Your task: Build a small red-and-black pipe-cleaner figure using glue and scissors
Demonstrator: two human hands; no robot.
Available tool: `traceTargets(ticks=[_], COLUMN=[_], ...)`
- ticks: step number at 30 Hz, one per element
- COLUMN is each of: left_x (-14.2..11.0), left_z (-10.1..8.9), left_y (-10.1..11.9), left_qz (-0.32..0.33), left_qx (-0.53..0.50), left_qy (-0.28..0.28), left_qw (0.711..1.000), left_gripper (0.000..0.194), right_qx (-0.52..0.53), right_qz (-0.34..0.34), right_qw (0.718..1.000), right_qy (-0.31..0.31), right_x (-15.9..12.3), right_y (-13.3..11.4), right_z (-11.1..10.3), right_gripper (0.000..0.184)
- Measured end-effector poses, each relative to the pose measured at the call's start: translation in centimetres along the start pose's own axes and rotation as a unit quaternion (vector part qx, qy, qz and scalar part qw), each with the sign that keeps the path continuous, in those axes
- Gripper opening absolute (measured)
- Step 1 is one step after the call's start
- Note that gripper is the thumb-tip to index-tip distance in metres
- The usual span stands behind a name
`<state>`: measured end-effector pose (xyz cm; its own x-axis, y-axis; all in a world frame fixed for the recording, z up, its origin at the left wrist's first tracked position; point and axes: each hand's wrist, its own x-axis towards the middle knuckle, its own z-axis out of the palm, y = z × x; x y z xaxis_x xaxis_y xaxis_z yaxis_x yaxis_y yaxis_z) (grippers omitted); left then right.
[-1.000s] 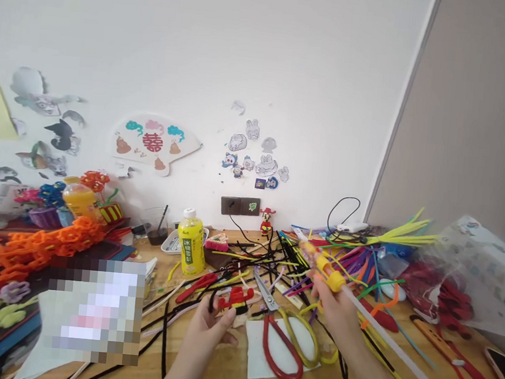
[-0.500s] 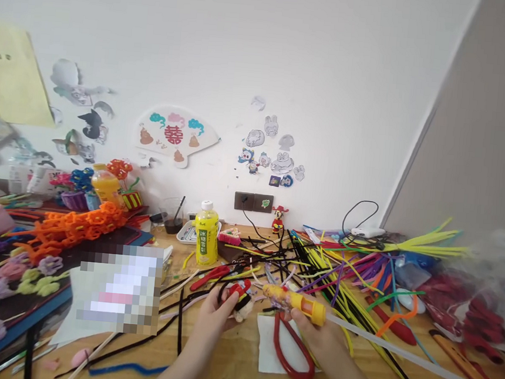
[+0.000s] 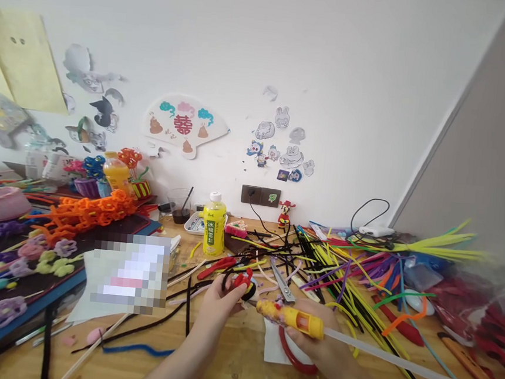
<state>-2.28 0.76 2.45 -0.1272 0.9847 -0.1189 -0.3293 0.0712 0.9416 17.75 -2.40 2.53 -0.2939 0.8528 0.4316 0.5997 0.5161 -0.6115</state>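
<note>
Pinched between thumb and fingers, a small red piece [image 3: 241, 280] with black and pale parts sits in the person's left hand [image 3: 220, 302], while the right hand [image 3: 316, 347] is wrapped around a yellow glue gun [image 3: 277, 314].

Behind the yellow drink bottle [image 3: 214, 228] rises a white wall [image 3: 352, 104]; beneath the bottle spreads the wooden table [image 3: 232, 365]. Right of the bottle lies a broad heap of pipe cleaners [image 3: 341, 286], many of them yellow, black and purple. Left of the bottle stretches an orange flower chain [image 3: 91, 211], and above it to the left, a fan-shaped cutout [image 3: 182, 125] is on the wall. Nearer than the bottle and to its right are the scissors [image 3: 285, 290], partly hidden by the right hand and the glue gun. From the glue gun's rear, a long white stick [image 3: 397, 359] runs away from the bottle. Just left of the bottle stands a clear cup [image 3: 179, 206]; right of it, by the wall, a red-hatted figure [image 3: 285, 214].

Smallest, the red piece is in front of the bottle and slightly right, close to the nozzle; whether they touch cannot be told.
</note>
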Motion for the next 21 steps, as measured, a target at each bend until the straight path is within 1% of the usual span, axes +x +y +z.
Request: traceTargets(ticks=[4,8,15,21], left_x=[0.14,-0.4,-0.39,-0.02], left_z=[-0.03,0.22,0.02,-0.13], left_y=[-0.2,0.12,0.03,-0.34], left_qz=[-0.004,0.003,0.001,-0.005], left_qx=[-0.006,-0.009,-0.007,-0.02], left_qy=[-0.005,-0.001,-0.002,-0.012], left_qw=[1.0,1.0,1.0,1.0], left_gripper=[0.042,0.037,0.036,0.038], right_qx=[-0.009,-0.021,-0.054,-0.051], right_qz=[-0.018,-0.017,-0.017,-0.002], right_qw=[1.0,1.0,0.998,0.999], right_qy=[-0.006,-0.006,-0.003,0.011], right_x=[0.07,0.05,0.05,0.04], right_y=[0.21,0.14,-0.12,-0.68], right_z=[0.1,0.04,0.03,-0.21], right_gripper=[0.037,0.039,0.038,0.038])
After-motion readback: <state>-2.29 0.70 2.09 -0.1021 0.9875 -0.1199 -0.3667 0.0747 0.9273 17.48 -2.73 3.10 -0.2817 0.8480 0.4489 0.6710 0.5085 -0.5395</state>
